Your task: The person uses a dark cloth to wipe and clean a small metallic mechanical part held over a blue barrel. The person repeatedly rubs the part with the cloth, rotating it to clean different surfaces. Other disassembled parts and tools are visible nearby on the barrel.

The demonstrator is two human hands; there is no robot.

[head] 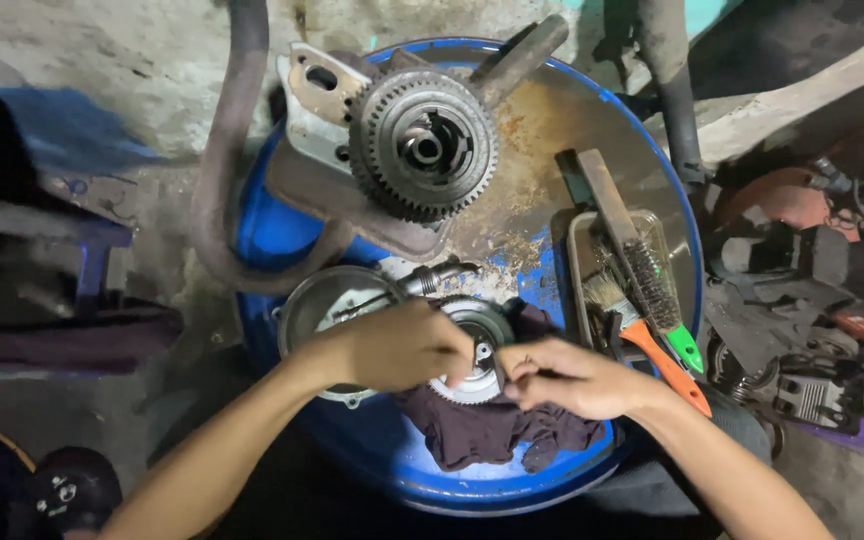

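Observation:
On the lid of a blue drum (472,480) lies a round toothed metal gear part (477,345), resting on a dark purple rag (492,430). My left hand (402,345) grips the gear's left side, fingers curled over it. Fingers pinched together, my right hand (562,375) presses at the gear's right edge and touches the rag. A larger assembly of stacked gears (422,145) on a metal bracket sits at the drum's far side.
A round metal cover (327,305) lies left of my left hand. A shallow tray (584,250) at the right holds a wire brush (652,275) and an orange-handled paintbrush (642,335). A curved pipe (222,170) runs along the left. Tools and parts clutter the floor at right.

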